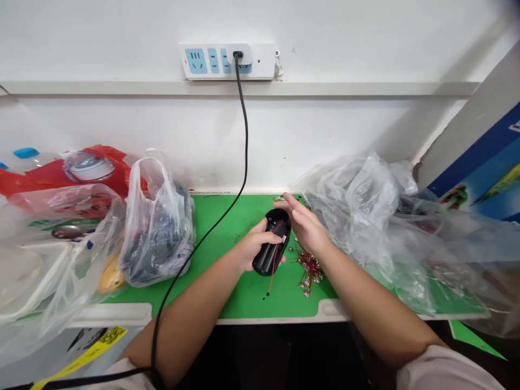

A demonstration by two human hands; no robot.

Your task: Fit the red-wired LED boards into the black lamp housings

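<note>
Casing [265,260] partly hides the left hand [252,246] gripping it.

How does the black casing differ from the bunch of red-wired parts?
The black casing is one smooth, rounded shell; the bunch of red-wired parts is many small, tangled pieces. The left hand holds the casing, while the bunch lies on the green surface. Both show red wire.

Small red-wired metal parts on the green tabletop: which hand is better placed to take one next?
Probably the right hand: open and nearer the parts; the left hand grips the oblong black plastic shell.
</note>
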